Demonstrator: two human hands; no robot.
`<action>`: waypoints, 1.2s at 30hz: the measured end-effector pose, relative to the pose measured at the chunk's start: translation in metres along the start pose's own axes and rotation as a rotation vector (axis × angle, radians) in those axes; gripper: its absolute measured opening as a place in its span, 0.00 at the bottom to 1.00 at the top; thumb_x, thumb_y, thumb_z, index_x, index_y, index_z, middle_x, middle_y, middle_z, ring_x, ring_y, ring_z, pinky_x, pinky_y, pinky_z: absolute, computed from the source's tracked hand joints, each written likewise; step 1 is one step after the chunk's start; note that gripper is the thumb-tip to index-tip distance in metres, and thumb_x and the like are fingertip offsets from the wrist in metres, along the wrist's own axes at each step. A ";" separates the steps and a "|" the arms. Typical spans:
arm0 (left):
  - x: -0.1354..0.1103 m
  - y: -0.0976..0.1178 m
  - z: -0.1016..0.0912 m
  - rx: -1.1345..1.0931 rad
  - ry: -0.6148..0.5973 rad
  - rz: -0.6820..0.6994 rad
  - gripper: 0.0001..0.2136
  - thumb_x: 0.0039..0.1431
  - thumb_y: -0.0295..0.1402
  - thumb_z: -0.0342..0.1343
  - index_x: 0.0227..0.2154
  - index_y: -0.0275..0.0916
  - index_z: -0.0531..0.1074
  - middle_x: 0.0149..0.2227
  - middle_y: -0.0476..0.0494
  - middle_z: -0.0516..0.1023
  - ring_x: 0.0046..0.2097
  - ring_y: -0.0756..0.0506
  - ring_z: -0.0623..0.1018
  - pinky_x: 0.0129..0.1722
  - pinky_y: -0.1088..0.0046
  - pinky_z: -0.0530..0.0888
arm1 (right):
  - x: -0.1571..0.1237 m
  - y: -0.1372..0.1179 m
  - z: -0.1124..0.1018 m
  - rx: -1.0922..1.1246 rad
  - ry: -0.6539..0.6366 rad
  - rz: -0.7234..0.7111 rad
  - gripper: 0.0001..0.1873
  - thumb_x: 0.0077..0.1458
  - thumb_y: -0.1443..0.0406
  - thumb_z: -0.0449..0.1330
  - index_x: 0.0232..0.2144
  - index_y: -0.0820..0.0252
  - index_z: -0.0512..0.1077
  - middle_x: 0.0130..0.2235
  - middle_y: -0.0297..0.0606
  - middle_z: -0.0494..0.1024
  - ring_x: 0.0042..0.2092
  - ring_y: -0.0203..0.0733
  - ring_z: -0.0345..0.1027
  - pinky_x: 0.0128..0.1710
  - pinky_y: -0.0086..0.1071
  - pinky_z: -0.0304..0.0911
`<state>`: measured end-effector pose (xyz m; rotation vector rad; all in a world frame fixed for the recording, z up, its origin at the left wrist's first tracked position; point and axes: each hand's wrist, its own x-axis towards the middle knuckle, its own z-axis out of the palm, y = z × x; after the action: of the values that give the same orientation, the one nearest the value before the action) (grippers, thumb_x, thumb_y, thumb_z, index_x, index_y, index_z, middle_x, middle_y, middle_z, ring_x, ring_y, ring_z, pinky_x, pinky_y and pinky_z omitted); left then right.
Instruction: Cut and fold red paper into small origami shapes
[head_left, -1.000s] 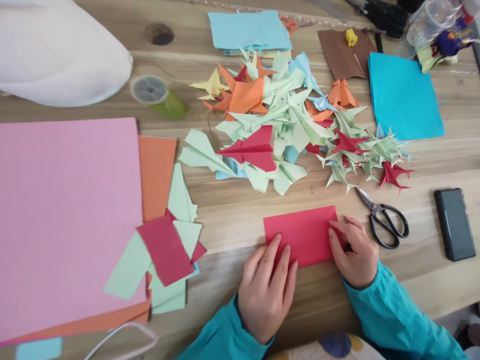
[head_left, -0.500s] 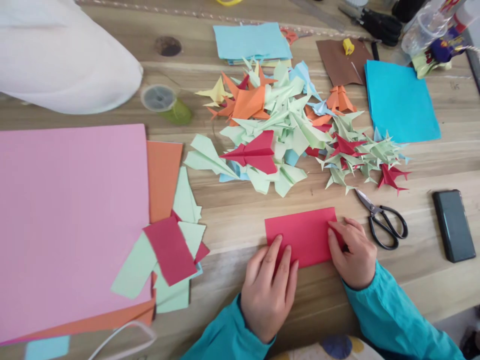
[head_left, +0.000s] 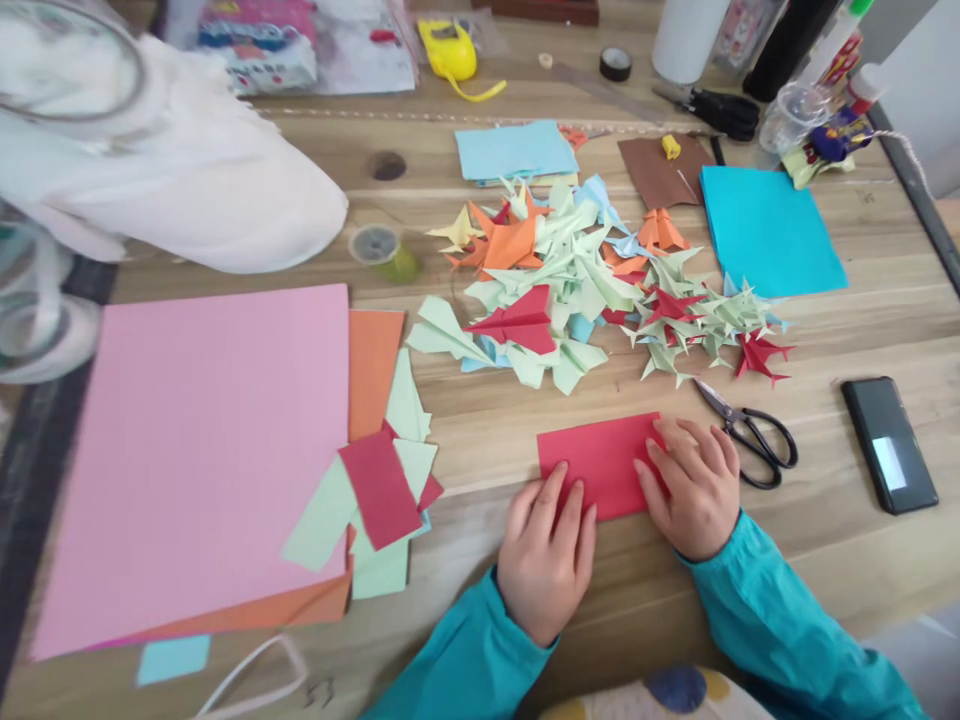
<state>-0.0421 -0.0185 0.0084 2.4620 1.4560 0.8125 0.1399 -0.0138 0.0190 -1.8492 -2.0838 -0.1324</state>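
**Sheet in the near middle, heap of folded papers behind it**

The sheet [head_left: 600,455] lies on the table [head_left: 472,455]. On its near left part rests the left hand [head_left: 546,560], and on its right end the right hand [head_left: 691,488]. To the right of this hand are the scissors [head_left: 726,410]; farther right is the phone [head_left: 892,450]. The heap of folded papers [head_left: 585,275] lies farther than the sheet. At left is the paper stack [head_left: 225,440], with scraps [head_left: 381,492] on its right edge.

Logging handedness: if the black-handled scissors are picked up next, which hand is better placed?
Right, probably: the right hand, at the right end of the red paper, is beside the scissors. The left hand is on the paper's left part, farther off.
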 end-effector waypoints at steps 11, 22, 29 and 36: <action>-0.002 0.000 0.006 0.012 0.051 0.019 0.10 0.53 0.26 0.54 0.38 0.29 0.74 0.45 0.29 0.73 0.47 0.39 0.71 0.44 0.60 0.73 | 0.001 -0.002 0.002 -0.027 -0.023 -0.026 0.10 0.55 0.61 0.55 0.33 0.59 0.73 0.43 0.41 0.78 0.47 0.46 0.67 0.57 0.45 0.45; -0.006 0.000 0.014 0.037 0.055 0.007 0.10 0.55 0.30 0.51 0.37 0.31 0.74 0.44 0.31 0.73 0.46 0.40 0.71 0.44 0.60 0.72 | 0.000 0.003 0.006 -0.091 -0.037 -0.105 0.15 0.55 0.58 0.53 0.31 0.62 0.73 0.42 0.45 0.77 0.45 0.48 0.66 0.57 0.47 0.42; -0.008 -0.003 0.023 0.049 0.086 0.007 0.12 0.57 0.31 0.49 0.37 0.33 0.75 0.45 0.33 0.74 0.45 0.40 0.71 0.43 0.56 0.72 | -0.003 0.001 0.008 -0.122 -0.067 -0.104 0.19 0.55 0.54 0.51 0.31 0.64 0.74 0.43 0.49 0.76 0.45 0.51 0.65 0.56 0.48 0.41; -0.012 -0.008 0.028 0.057 0.106 0.049 0.12 0.59 0.31 0.48 0.37 0.33 0.75 0.45 0.33 0.74 0.44 0.41 0.71 0.43 0.60 0.72 | -0.007 -0.001 0.009 -0.154 -0.082 -0.108 0.21 0.56 0.53 0.50 0.33 0.65 0.73 0.45 0.50 0.75 0.45 0.52 0.64 0.56 0.49 0.39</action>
<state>-0.0375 -0.0208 -0.0225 2.5422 1.4784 0.9370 0.1380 -0.0182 0.0083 -1.8570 -2.2879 -0.2546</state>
